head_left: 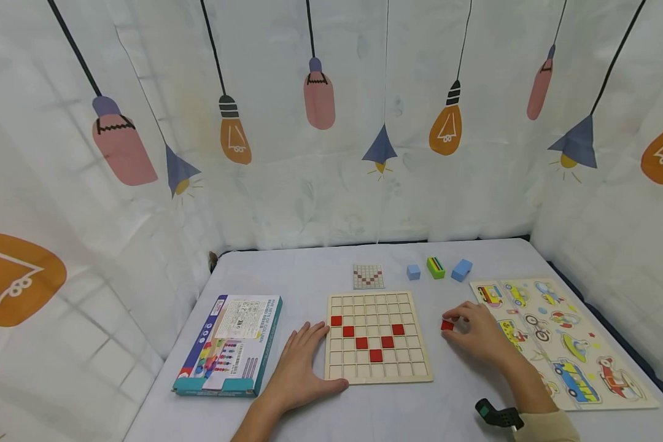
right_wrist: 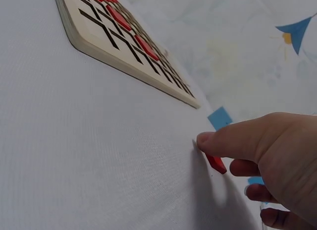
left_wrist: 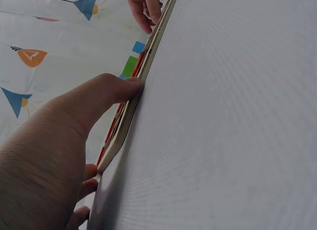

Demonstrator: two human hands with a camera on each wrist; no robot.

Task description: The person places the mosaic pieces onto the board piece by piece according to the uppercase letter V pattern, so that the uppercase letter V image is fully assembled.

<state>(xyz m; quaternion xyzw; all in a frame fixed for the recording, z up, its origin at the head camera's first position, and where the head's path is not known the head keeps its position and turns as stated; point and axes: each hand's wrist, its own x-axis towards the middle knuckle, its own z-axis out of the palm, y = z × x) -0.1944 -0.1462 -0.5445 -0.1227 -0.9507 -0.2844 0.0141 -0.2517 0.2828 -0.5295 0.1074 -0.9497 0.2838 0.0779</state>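
A square wooden grid board (head_left: pixel 378 371) lies on the white table, several red square tiles (head_left: pixel 376 355) set in its cells in a V-like pattern. My left hand (head_left: pixel 304 371) rests at its lower left corner. The thumb presses the near edge and the straight fingers touch the left side, as the left wrist view also shows. To the right of the board, my right hand (head_left: pixel 477 334) pinches a loose red tile (head_left: pixel 447 325) between thumb and fingers, low over the table. In the right wrist view the thumb partly covers that tile (right_wrist: pixel 216 163).
Behind the board lies a small pattern card (head_left: pixel 368 277). Right of it are a blue block (head_left: pixel 413 272), a green striped block (head_left: pixel 435 267) and another blue block (head_left: pixel 461 270). A boxed set (head_left: pixel 229 344) lies left, a vehicle picture puzzle (head_left: pixel 569 344) right, partly under the right forearm.
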